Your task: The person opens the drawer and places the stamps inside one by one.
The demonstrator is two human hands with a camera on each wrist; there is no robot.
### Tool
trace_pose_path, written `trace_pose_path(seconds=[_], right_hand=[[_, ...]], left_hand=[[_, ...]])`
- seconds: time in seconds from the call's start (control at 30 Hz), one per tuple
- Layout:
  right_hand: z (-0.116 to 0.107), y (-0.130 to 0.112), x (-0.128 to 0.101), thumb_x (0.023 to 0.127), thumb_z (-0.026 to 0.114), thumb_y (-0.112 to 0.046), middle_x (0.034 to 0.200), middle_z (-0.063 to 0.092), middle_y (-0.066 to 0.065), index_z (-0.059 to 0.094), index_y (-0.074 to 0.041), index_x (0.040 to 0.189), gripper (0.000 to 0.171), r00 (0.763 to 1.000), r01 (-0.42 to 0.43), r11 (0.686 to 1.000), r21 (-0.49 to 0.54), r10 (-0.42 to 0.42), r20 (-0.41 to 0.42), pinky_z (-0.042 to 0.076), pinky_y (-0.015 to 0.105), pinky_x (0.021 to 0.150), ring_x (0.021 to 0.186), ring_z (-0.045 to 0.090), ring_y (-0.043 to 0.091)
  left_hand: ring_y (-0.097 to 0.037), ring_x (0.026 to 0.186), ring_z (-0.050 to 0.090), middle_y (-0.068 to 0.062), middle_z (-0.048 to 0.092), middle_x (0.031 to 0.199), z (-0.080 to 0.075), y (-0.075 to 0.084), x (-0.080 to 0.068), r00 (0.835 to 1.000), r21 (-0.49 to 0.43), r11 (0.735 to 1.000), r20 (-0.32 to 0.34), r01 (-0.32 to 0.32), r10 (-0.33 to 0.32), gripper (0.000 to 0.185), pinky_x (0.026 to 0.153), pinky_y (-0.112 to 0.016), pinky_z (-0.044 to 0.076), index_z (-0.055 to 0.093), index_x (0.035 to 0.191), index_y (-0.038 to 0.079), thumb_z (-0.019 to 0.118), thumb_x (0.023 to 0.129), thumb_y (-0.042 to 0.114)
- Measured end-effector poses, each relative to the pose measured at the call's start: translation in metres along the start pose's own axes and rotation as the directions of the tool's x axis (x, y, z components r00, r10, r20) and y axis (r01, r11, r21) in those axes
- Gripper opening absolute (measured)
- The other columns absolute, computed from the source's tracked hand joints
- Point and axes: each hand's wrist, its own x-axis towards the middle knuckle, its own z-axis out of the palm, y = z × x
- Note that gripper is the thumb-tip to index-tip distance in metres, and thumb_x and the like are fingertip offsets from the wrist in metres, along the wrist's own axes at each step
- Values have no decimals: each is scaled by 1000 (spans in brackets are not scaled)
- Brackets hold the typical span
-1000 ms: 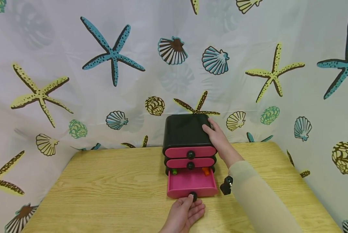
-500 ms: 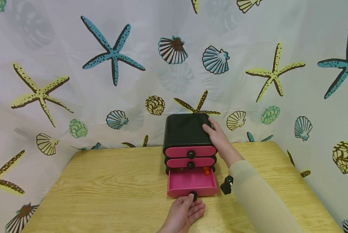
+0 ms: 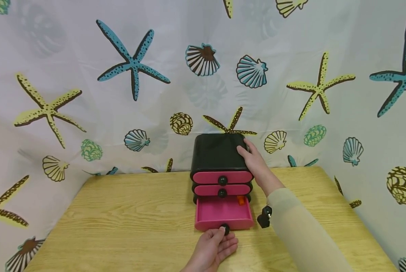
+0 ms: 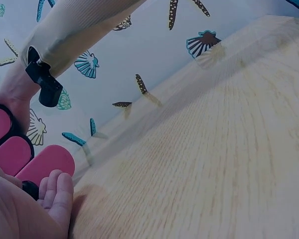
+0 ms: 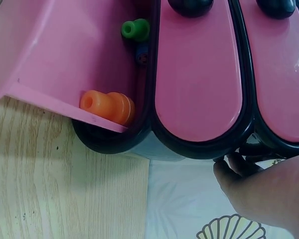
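A small black drawer unit [image 3: 218, 153] with pink drawers stands at the back of the table, its bottom drawer [image 3: 223, 209] pulled out. My left hand [image 3: 211, 245] pinches that drawer's black knob [image 3: 225, 229] between thumb and fingers; the other fingers extend beneath. At the unit's upper right edge, my right hand [image 3: 257, 162] grips the casing, thumb on top and fingers over the side. Inside the open drawer lies an orange piece [image 5: 107, 106] with a hollow end. Farther back are a green piece [image 5: 135, 30] and a blue piece [image 5: 142, 53], both partly hidden by the casing.
Both upper drawers, the top one [image 3: 206, 177] and the middle one [image 3: 206, 189], are pushed in. The wooden table [image 3: 131, 219] extends to both sides. A patterned curtain [image 3: 169, 90] hangs close behind the unit. A black wrist camera [image 3: 265, 217] sits at the right sleeve.
The green piece, seen at the drawer's back left a second ago, is out of sight in the head view now. Both hands and the drawer stay practically where they were.
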Motion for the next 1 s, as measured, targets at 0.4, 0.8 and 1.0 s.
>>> trace_pose_path(seconds=[0.4,0.8,1.0], right_hand=[[1,-3,0,118,50,-47,185,10,9,16,-27,179,73,1000,2,1000,-7,-2,2,15,57,135,170,9,32],[-1,3,0,117,50,-48,185,9,9,16,-28,179,73,1000,-1,1000,-2,1,6,16,57,134,170,9,32],[-2,1,0,117,49,-49,185,8,8,15,-29,179,73,1000,1,1000,-2,-1,14,16,57,134,170,9,32]], left_hand=[[-27,108,76,-26,71,125,-11,6,0,999,-30,999,7,40,-39,39,103,-45,61,49,137,-15,50,121,21],[-21,95,77,-17,73,109,-2,3,3,999,-30,999,-31,21,-22,30,95,-41,64,58,121,-10,56,118,20],[-22,98,77,-18,73,113,-1,3,0,1000,-39,999,-14,13,-14,29,97,-42,64,57,122,-8,53,120,21]])
